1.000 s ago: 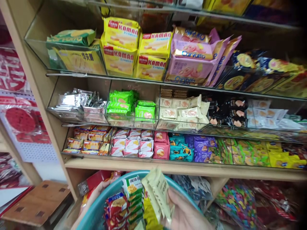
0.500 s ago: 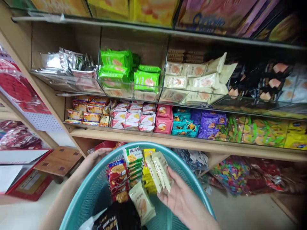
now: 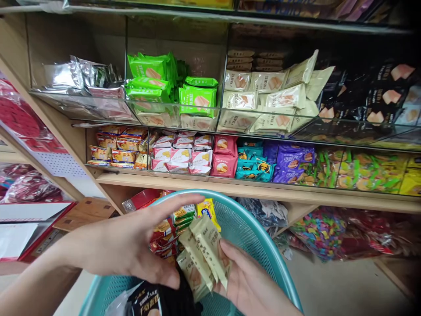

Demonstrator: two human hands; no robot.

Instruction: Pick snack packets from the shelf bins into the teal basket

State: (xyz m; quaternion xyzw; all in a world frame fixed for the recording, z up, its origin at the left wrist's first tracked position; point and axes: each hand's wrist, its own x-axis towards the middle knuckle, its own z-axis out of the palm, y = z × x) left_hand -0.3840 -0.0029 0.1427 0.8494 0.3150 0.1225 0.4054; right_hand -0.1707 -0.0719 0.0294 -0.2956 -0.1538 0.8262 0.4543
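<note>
My right hand (image 3: 245,272) grips a few cream-coloured snack packets (image 3: 205,250) over a teal plastic basket (image 3: 263,232). Above the basket's left side hovers my left hand (image 3: 128,241), thumb and fingers spread, holding nothing. Its thumb is close to a black cake packet (image 3: 171,294) lying in the basket. Another cream packet (image 3: 190,274) lies under the held ones, partly covered. Farther back in the basket are red packets (image 3: 162,237), green packets (image 3: 184,215) and a yellow packet (image 3: 209,210), partly hidden by my left hand.
Ahead, a shelf holds bins of green packets (image 3: 199,98), cream packets (image 3: 271,83) and black packets (image 3: 381,94). The row beneath has pink packets (image 3: 224,156) and purple packets (image 3: 292,162). A wooden stool (image 3: 87,213) stands left; bagged colourful items (image 3: 319,232) lie low at right.
My left hand has let go of the basket rim and moved over the basket, fingers spread. My right hand has shifted the cream packets slightly down and left. The view has tilted down.
</note>
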